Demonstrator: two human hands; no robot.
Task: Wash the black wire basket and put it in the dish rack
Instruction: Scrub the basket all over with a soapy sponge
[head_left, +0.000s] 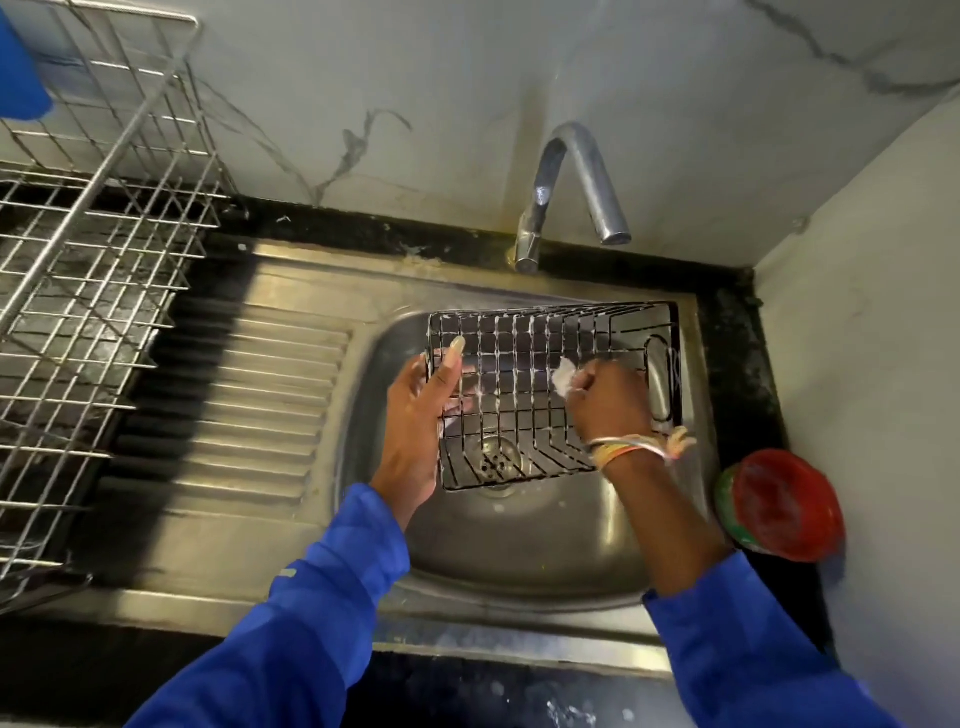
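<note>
Black wire basket (540, 384) was held tilted over the sink (519, 545) bowl, nearer its back-right corner. Left hand (421, 415) pinched the basket's left edge, thumb in front, fingers behind. Right hand (608, 400) was curled round a sudsy white pad (563, 376) on the mesh. Prob light & stiff, but soapy wire = slippery; thick rim looked the safest hold.

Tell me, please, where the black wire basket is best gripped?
Grip the black wire basket by its left rim from the left, where the left hand holds it: the open mesh admits fingers, and the right hand occupies the right end.
</note>
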